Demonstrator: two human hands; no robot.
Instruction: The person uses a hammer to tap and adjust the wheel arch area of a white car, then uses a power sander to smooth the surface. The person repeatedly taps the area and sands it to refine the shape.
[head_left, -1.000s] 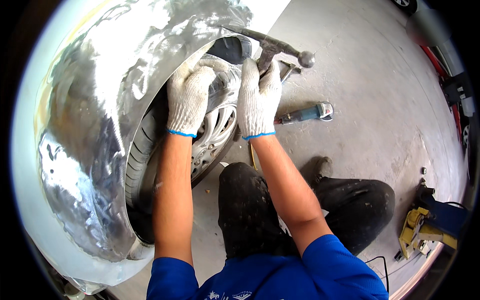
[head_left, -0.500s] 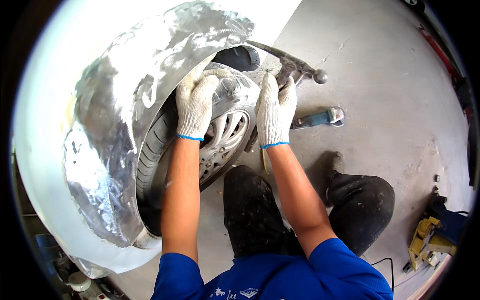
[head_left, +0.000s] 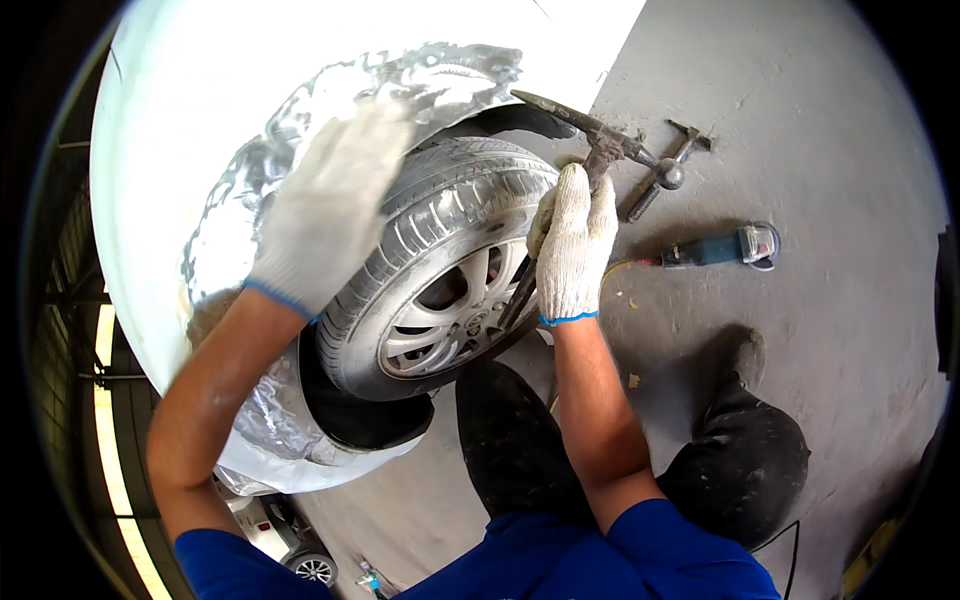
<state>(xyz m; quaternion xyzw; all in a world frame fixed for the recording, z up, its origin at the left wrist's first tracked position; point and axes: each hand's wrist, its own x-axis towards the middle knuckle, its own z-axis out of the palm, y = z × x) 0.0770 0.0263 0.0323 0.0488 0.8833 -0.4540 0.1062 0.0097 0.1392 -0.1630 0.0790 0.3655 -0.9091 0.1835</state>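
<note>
On my feed the left hand (head_left: 335, 205), gloved and blurred, has its fingers held out flat over the bare metal patch (head_left: 450, 75) of the car's fender; I cannot tell whether it touches. My right hand (head_left: 573, 245) is wrapped around the handle of a hammer (head_left: 608, 148), whose head stands above the glove, ball end to the right, while the handle's lower end crosses before the wheel (head_left: 440, 305). Farther right, a second hammer (head_left: 692, 143) and a blue angle grinder (head_left: 705, 248) lie on the floor (head_left: 850, 320)
</note>
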